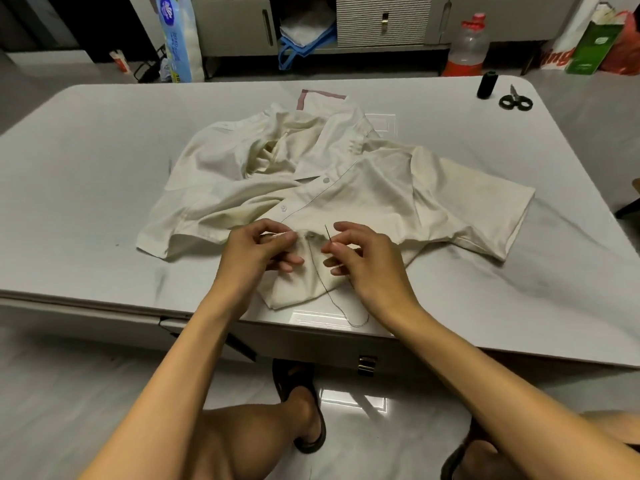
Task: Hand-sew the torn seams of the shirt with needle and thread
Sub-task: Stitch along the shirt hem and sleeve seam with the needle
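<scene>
While the left hand pinches a fold of the shirt at its near edge, we note the right hand nipping the needle between thumb and forefinger. The needle's tip points to 12 o'clock, just beside the pinched fold. We judge the pinch holds the seam raised and taut so the needle can enter cleanly. Which stitch this is we cannot tell.

Dark thread trails from the work toward 6 o'clock, across the cloth, and loops on the table near its front edge. We think the slack is left so it runs free.

The shirt lies rumpled mid-table, collar toward 12, buttons up; the hands work at its 6 o'clock edge. Spool and scissors sit just beside each other at 2 o'clock, well apart from the work, likely parked until cutting is needed.

The table is pale grey, smooth and glossy. Beyond it we see a low cabinet at 12, a red-capped bottle at 1 and a tissue pack at 11. The floor is pale and reflective.
</scene>
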`<state>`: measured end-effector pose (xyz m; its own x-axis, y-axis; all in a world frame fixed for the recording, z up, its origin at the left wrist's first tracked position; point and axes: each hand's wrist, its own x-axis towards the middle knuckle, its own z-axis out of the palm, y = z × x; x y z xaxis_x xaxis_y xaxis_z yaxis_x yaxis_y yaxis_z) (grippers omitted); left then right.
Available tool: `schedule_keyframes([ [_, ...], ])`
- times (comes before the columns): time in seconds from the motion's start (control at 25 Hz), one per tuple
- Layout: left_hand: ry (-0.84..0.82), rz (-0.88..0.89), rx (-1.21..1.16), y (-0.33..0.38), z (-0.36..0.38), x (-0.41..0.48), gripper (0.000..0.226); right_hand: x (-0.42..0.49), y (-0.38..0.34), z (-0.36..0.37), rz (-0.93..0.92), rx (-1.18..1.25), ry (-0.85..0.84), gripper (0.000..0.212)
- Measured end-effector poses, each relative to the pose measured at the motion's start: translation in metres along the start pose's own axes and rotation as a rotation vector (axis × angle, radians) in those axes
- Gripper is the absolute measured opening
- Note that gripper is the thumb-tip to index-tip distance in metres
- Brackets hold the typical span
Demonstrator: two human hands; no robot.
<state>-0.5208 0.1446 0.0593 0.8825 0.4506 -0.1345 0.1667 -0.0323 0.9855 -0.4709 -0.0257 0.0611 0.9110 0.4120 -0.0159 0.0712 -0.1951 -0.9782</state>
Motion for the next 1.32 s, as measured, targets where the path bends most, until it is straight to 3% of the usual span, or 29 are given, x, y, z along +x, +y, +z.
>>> schedule_keyframes([
  [0.2,-0.035,-0.006,-0.002,0.004,-0.007,0.003,0.002,0.0,0.005,0.011,-0.064,-0.268,0.036,0.018],
  [0.4,-0.049,-0.017,-0.009,0.006,-0.009,0.002,0.002,-0.001,0.007,0.014,0.028,-0.118,0.038,0.021],
  [0.52,-0.068,-0.03,-0.003,0.007,-0.008,0.001,0.003,0.014,0.006,0.0,-0.023,-0.191,0.078,0.021],
  [0.72,-0.106,-0.061,-0.009,0.01,0.0,0.0,0.005,0.024,0.006,-0.015,-0.063,-0.317,0.004,0.019],
  [1.04,-0.11,-0.096,-0.049,0.012,-0.002,-0.001,0.009,0.024,0.014,-0.016,-0.133,-0.353,-0.019,0.017],
  [1.24,-0.103,-0.097,-0.045,0.012,-0.003,-0.001,0.009,0.013,0.006,-0.01,-0.405,-0.477,0.116,0.01],
  [1.32,-0.107,-0.104,-0.059,0.012,-0.003,-0.001,0.008,0.006,0.002,-0.005,-0.409,-0.482,0.017,0.01],
])
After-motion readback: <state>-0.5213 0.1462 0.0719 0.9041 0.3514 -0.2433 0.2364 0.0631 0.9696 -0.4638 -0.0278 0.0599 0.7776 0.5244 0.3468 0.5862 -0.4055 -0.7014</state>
